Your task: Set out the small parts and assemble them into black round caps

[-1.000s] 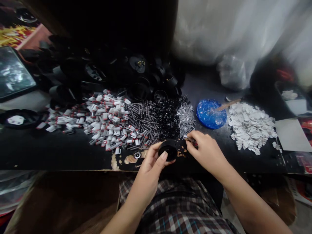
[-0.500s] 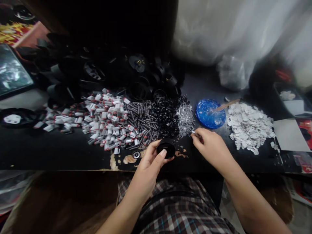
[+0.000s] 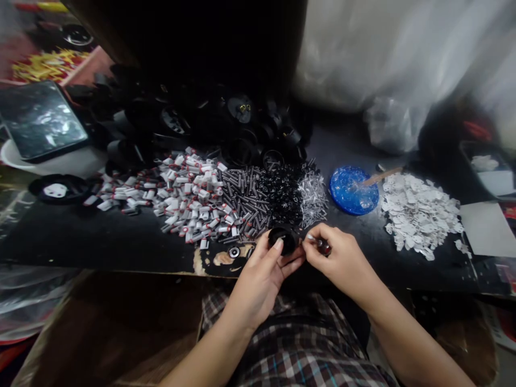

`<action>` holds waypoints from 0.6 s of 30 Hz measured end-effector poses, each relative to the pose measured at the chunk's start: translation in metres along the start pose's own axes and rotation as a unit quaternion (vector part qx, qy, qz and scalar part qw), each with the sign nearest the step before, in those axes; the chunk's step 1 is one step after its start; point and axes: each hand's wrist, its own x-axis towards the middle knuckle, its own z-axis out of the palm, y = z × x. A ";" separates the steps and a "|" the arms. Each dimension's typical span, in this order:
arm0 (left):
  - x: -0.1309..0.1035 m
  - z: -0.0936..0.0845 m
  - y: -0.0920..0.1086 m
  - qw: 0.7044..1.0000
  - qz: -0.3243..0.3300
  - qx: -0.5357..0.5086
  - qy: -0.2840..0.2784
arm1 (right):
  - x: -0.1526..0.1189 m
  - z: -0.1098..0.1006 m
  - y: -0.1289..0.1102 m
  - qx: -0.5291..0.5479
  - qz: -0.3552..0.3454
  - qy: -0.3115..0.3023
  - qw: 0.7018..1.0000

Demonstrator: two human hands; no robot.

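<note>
My left hand point(image 3: 264, 271) is closed around a black round plastic housing point(image 3: 283, 240), its hollow side turned up and the thumb at its rim. Right beside it, my right hand point(image 3: 336, 252) is pinched shut on a small tool with a shiny dark-red handle point(image 3: 323, 246); its kind is unclear. The fingertips of that hand are close to the housing's right side, and whether they touch it is hard to make out. Just beyond the hands lie a heap of small silvery pins point(image 3: 313, 196), small black parts point(image 3: 282, 191) and metal springs point(image 3: 245, 196).
White-grey cylinders with red rings point(image 3: 193, 199) are heaped at left. A blue lid of clear grease point(image 3: 349, 196) carries a wooden stick point(image 3: 382, 176). Flat whitish pieces point(image 3: 421, 215) lie at right. Black housings point(image 3: 242, 148) are piled behind, and a small ring point(image 3: 234, 252) lies near the table edge.
My right hand has moved left from beside the silvery pins to the housing, still holding the tool. My left hand has tilted the housing, and the view has shifted slightly left.
</note>
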 end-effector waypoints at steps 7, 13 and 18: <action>-0.002 -0.004 -0.004 0.995 0.081 0.051 0.031 | -0.003 0.000 -0.005 0.014 -0.042 0.027 0.999; -0.004 -0.005 -0.005 0.994 0.078 0.077 0.024 | -0.008 -0.002 -0.011 0.008 -0.108 0.062 0.992; -0.008 -0.004 -0.008 0.992 0.054 0.114 -0.015 | -0.007 0.002 -0.010 -0.070 -0.162 0.092 0.980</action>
